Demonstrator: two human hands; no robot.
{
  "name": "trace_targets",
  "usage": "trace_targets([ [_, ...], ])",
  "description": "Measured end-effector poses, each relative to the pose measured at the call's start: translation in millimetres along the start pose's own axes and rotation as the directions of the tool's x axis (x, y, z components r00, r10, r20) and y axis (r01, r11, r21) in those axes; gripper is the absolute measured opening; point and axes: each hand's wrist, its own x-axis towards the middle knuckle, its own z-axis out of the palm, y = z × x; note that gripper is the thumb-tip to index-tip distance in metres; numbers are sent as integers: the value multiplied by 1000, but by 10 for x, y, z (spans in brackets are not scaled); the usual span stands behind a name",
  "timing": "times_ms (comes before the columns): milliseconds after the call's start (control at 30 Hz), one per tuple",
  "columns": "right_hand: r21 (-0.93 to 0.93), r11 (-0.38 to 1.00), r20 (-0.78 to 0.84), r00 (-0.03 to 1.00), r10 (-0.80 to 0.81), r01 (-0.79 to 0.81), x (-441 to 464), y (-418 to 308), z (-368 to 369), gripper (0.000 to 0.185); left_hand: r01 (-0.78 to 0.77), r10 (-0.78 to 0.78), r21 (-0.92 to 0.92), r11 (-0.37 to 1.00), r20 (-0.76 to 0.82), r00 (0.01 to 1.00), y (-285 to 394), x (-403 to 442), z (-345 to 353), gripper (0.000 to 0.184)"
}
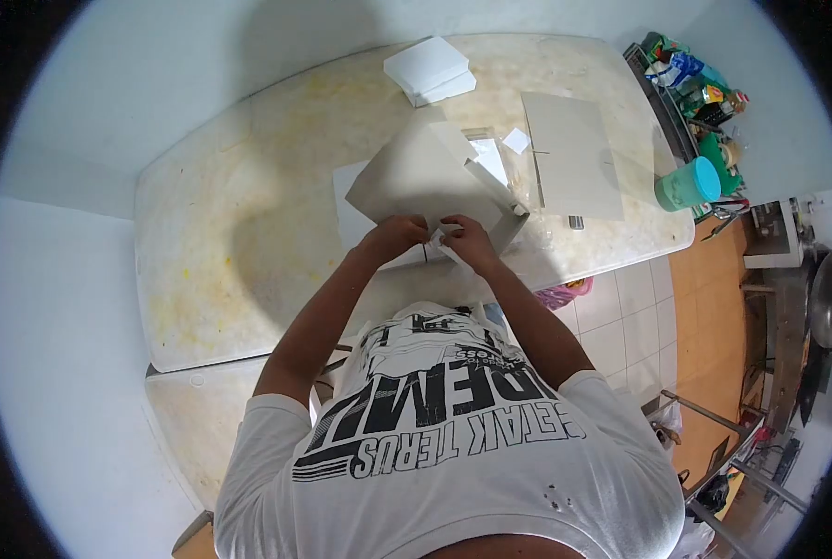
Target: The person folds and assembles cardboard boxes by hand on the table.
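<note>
Grey cardboard [405, 179] | just beyond left hand [401, 237] and right hand [468, 242] | (partly folded)

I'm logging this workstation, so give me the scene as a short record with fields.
surface: pale, stained table
left hand: curled at the near edge of a folded grey cardboard piece
right hand: fingers bent, close beside the left hand
far side: white boxes, one on another
right side: flat grey cardboard sheet; green tub with turquoise lid
unclear: what the fingertips grip
</note>
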Motion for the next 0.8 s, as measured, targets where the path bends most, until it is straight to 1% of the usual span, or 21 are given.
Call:
trace_targets([
  [33, 37, 999, -5, 1000, -28, 29, 6, 25, -4, 40, 8, -7, -14, 1000, 28, 1000, -1, 13, 0, 7],
  [133, 280, 957, 73, 996, 59, -78, 17, 54, -26, 42, -29, 29, 53, 998, -9, 1000, -3, 39, 43, 8],
  [233, 244, 967, 49, 997, 63, -73, 22, 39, -16, 44, 83, -61, 158, 984, -141, 988, 78, -55, 213, 7],
  [333, 145, 988, 64, 997, 51, -59, 112, 226, -1, 44, 207, -174, 84, 975, -291, 941, 349, -209, 368, 8],
  [433, 71, 997, -9, 1000, -21, 21, 65, 233, 36, 42, 287, -239, 45, 957, -444, 863, 536, -278, 444, 13],
  [533, 129, 984, 49, 992, 114, -120, -80, -15, 15, 36, 412, -390, -97, 906, -569, 724, 507, -245, 599, 16],
  [600, 135, 976, 57, 984, 166, -173, -92, -62, 34, 34, 477, -557, -320, 818, -645, 523, 614, -182, 662, 18],
  [633, 137, 971, 60, 980, 191, -198, -90, -63, 51, 34, 485, -630, -428, 763, -661, 408, 671, -143, 690, 19],
  [733, 223, 960, 7, 985, 172, -169, -57, 33, 153, 33, 363, -783, -699, 616, -592, 190, 704, -42, 744, 23],
  [800, 261, 959, -38, 992, 122, -108, -8, 105, 266, 34, 399, -843, -749, 530, -518, 146, 776, 13, 707, 29],
])
